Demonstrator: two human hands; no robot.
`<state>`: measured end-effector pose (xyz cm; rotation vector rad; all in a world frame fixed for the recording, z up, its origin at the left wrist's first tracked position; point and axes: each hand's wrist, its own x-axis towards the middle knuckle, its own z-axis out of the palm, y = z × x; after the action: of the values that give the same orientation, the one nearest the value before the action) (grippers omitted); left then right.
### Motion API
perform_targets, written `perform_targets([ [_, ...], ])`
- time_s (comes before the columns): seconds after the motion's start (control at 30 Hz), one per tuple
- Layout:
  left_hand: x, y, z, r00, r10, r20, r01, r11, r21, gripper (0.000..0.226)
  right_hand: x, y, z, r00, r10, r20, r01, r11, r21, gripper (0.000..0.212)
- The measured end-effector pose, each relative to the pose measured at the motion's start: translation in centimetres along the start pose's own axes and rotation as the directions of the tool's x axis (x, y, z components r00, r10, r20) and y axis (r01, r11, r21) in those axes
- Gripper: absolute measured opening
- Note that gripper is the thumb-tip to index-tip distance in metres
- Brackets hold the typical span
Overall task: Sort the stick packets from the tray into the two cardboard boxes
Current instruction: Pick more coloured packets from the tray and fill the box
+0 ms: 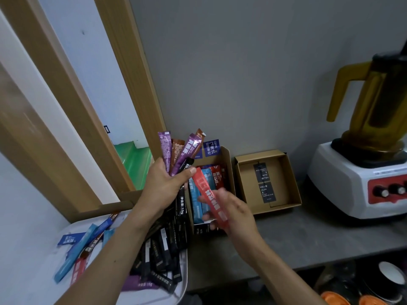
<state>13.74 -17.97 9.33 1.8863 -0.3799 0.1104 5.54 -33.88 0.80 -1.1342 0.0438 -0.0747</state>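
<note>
The left hand point(164, 183) grips a fan of packets point(176, 150), purple, brown and black, its fingers curled round their lower halves and the thumb pressed across the front, so the upper ends spread out above the fingertips. Just beside that thumb tip starts a red packet point(206, 190), which slants down into the right hand point(235, 213). The right fingers are curled round the red packet's lower half and hold it, though the hand is blurred and the exact pinch is hard to make out. Right behind the right fingers stands the nearer cardboard box point(229, 170), with blue packets point(198, 199) and a few red ones standing inside it; the red packet is held in front of and over this box. Further out beyond the right fingers, beside the first box, lies the second cardboard box point(293, 183), which holds two black tags point(264, 183). Below the left wrist sits the white tray point(72, 230) with a heap of black packets point(163, 249) under the forearm and loose light blue packets point(77, 254) to the outer side. Well apart from the right fingers, on the grey counter point(286, 238), stands a blender point(361, 179).
</note>
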Motion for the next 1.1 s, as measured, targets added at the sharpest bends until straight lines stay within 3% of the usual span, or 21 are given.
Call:
perform_targets([
  [0.07,-0.1,0.2,-0.1,1.0,0.014,-0.001,-0.014,0.999,-0.041,0.023,0.0,-0.4,0.0,0.991,0.109,0.082,-0.121,0.978,0.173,0.042],
  [0.13,-0.2,0.2,-0.2,0.999,0.029,-0.026,-0.03,0.999,-0.039,0.022,0.2,-0.3,-0.1,0.987,0.113,0.111,-0.134,0.971,0.199,0.041],
  [0.33,-0.7,0.3,-0.6,0.998,-0.02,-0.051,0.018,0.999,-0.051,0.033,0.6,0.3,0.4,0.996,0.009,-0.092,-0.002,0.997,0.081,0.04],
  [0.5,-0.8,0.4,-0.5,0.998,-0.06,-0.028,0.058,0.996,-0.069,0.039,0.1,0.1,0.9,0.994,-0.034,-0.102,0.029,0.998,-0.048,0.033],
  [0.67,-0.5,0.5,-0.4,0.994,0.044,-0.099,-0.042,0.999,0.016,0.04,-0.1,0.1,0.9,0.997,-0.039,-0.074,0.028,0.99,-0.139,0.039],
  [0.8,-0.3,0.4,-0.3,0.988,0.07,-0.139,-0.064,0.997,0.05,0.039,0.3,-0.8,0.5,0.999,0.042,-0.022,-0.045,0.987,-0.156,0.039],
  [0.9,-0.1,0.5,-0.5,0.982,0.055,-0.181,-0.05,0.998,0.037,0.037,0.4,-1.0,0.2,0.997,0.083,-0.001,-0.083,0.994,-0.074,0.037],
  [1.0,-0.4,0.3,-1.2,0.977,0.016,-0.214,-0.011,1.0,0.024,0.04,0.2,-1.0,0.2,0.993,0.117,-0.033,-0.111,0.982,0.156,0.044],
  [1.1,-1.0,0.2,-2.1,0.995,-0.048,-0.085,0.053,0.996,0.066,0.039,0.4,-1.8,0.3,0.996,0.059,-0.062,-0.029,0.917,0.398,0.036],
])
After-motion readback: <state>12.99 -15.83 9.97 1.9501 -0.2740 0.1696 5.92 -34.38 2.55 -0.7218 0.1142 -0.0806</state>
